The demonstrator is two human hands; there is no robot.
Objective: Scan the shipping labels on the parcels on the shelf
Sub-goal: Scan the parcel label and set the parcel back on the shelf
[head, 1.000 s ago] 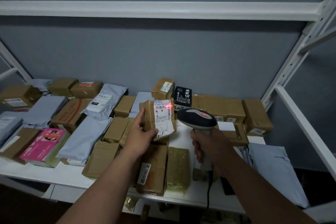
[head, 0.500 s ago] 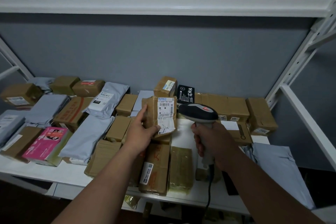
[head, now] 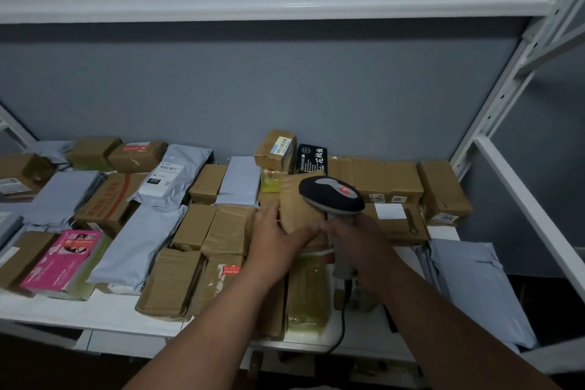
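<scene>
My left hand (head: 278, 239) grips a small brown taped parcel (head: 296, 203) at its lower edge, just above the shelf's middle. The parcel's plain brown side faces me and its label is hidden. My right hand (head: 357, 244) grips the handle of a grey and black barcode scanner (head: 332, 196), whose head sits over the parcel's right side. The scanner's cable (head: 342, 326) hangs down over the front edge. No red beam shows.
The white shelf (head: 104, 310) holds several brown boxes, grey mailer bags (head: 136, 244) and a pink box (head: 63, 260) at the left. A black packet (head: 311, 157) stands at the back. A grey bag (head: 474, 282) lies at the right, beside the white upright (head: 506, 82).
The parcel has been turned and lowered, so its white label no longer faces me. The red scan light seen a second ago is gone. Both hands have moved closer together.
</scene>
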